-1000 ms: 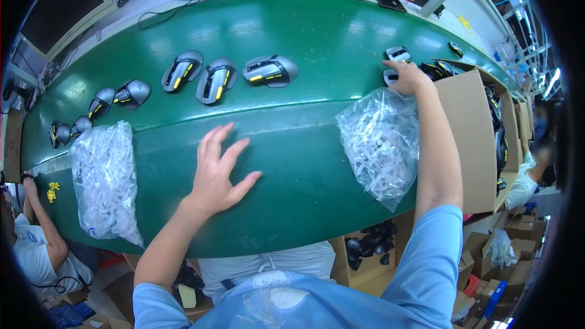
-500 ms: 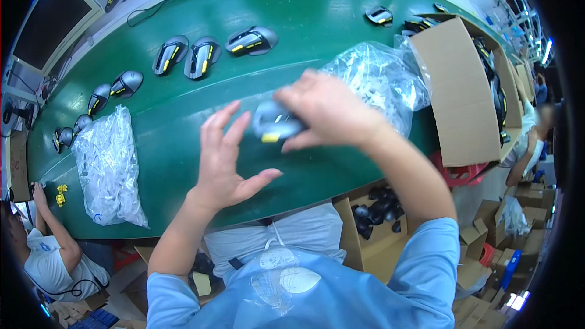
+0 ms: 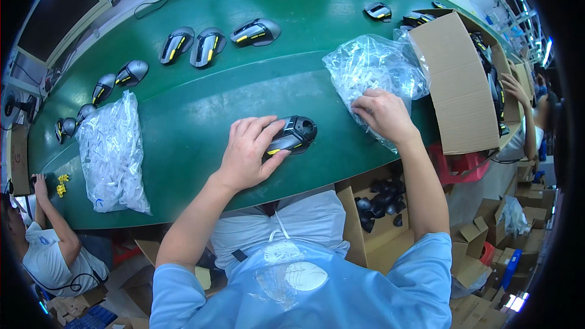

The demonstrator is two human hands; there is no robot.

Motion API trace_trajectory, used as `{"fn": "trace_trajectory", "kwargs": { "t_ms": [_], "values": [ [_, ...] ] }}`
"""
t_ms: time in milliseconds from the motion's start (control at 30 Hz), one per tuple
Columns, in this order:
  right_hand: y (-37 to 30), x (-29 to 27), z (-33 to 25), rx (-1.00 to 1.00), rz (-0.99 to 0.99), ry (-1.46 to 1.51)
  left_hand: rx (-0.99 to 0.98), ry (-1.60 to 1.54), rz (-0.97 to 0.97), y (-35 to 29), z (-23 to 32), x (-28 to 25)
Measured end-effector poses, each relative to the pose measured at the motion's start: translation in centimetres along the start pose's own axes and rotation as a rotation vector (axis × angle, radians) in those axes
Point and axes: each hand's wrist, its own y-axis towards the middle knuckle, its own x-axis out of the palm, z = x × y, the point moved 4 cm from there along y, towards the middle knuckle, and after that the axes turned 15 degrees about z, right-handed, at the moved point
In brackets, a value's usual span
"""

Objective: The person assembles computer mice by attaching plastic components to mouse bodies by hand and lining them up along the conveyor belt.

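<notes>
The person's left hand (image 3: 250, 152) is closed over a computer mouse (image 3: 298, 134), fingers across its top and thumb along the near side. The mouse lies on the green desk (image 3: 329, 161) under that hand, its rounded end poking out to the right of the fingers. The right hand (image 3: 385, 114), farther right, has its fingers curled together against a clear plastic bag (image 3: 359, 64); whether they are clamped on the film or on a piece within cannot be told.

Some things could go wrong. The mouse could skid or turn if the left hand's hold loosens, since the desk looks smooth. Loose film could snag on the right fingers and drag the bag, spilling its small contents. More than one piece could come out together, as they lie tangled.

The bag is thin, shiny and crinkled, full of slim whitish pieces. The mouse is hard, angular and black and grey, with yellow side accents and a dark round recess near its exposed end. Beyond the left hand lie three similar mice (image 3: 208, 47), smoothly humped and metallic grey. Well to its left sits a second filled bag (image 3: 113, 158), long and wrinkled. Just right of the right hand stands a stiff, matte brown cardboard box (image 3: 454, 85).
</notes>
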Motion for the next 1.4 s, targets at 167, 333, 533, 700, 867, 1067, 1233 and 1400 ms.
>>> {"fn": "trace_trajectory", "kwargs": {
  "t_ms": [167,333,533,700,867,1067,1233,1400],
  "values": [
    [0.6,-2.1,-0.4,0.421,0.360,0.509,-0.014,-0.011,0.008,0.0,0.0,-0.1],
    [-0.1,1.1,-7.7,0.394,0.344,0.757,-0.013,-0.036,0.031,0.2,-0.1,0.0],
    [-1.8,6.3,-10.5,0.527,0.395,1.020,-0.013,-0.072,0.027,0.1,0.1,-0.1],
    [-3.8,5.3,-12.5,0.561,0.313,1.026,-0.011,-0.245,0.239,0.1,0.0,-1.2],
    [-4.4,4.6,-14.5,0.591,0.199,1.281,0.052,-0.396,0.170,1.3,2.0,-2.7],
    [-4.4,5.1,-15.6,0.605,0.283,1.443,-0.039,-0.570,0.108,0.5,4.8,-1.2],
    [-4.7,7.2,-16.9,0.584,0.790,1.258,-0.617,-0.956,0.141,-1.1,4.8,0.0],
    [-3.6,6.4,-16.3,0.307,0.856,0.911,-1.014,-1.271,0.062,-2.5,5.9,0.4]
  ]
}}
